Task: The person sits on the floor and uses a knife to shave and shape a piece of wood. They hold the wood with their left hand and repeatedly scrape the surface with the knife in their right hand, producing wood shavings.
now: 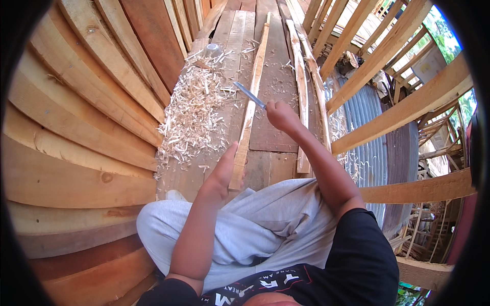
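A long, narrow wooden strip [247,126] runs away from me along the plank floor, its near end close to my lap. My left hand [223,171] grips it near that end from the left side, its fingers partly hidden by the wood. In my closed right hand [282,116] is a knife [249,94] with a long, straight metal blade. The blade lies slantwise over the strip around its middle, with the tip pointing forward and left. Whether the edge touches the wood I cannot tell.
Pale wood shavings [191,115] heap on the floor at left, with a small grey cup [212,50] beyond them. Two more wooden strips [302,97] lie to the right. Boards [87,97] line the left side; an open slatted railing [403,120] stands right, above corrugated metal sheets [365,117].
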Available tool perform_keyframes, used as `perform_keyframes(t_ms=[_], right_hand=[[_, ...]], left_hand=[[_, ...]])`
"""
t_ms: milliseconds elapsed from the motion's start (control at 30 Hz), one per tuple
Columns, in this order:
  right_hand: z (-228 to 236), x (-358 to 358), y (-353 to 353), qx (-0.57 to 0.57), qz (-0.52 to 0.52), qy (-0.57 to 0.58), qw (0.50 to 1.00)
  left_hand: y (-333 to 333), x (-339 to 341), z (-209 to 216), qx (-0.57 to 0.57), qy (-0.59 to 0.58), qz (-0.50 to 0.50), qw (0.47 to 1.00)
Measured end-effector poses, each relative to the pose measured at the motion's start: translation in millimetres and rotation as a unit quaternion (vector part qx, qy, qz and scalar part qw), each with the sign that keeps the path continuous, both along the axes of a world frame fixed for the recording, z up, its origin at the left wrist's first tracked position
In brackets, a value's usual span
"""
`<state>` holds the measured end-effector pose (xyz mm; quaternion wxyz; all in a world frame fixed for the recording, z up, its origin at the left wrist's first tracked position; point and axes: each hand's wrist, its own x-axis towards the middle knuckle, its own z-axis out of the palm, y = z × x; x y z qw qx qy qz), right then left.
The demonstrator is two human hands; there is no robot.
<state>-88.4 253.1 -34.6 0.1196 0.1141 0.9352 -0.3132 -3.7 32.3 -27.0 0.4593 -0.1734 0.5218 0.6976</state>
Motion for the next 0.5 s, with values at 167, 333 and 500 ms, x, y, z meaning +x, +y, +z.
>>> perform_keyframes(t_ms=[167,333,500], right_hand=[[-9,19,-14,0.006,-0.002,0.004,1.000],[-5,21,-21,-0.006,-0.009,-0.013,1.000],[3,5,-2,-0.013,-0.045,-0.025,0.999]], left_hand=[[2,5,5,-0.029,0.020,0.014,0.999],[-1,2,4,-0.011,0.003,0.001,1.000],[5,2,1,-0.025,0.025,0.015,0.999]])
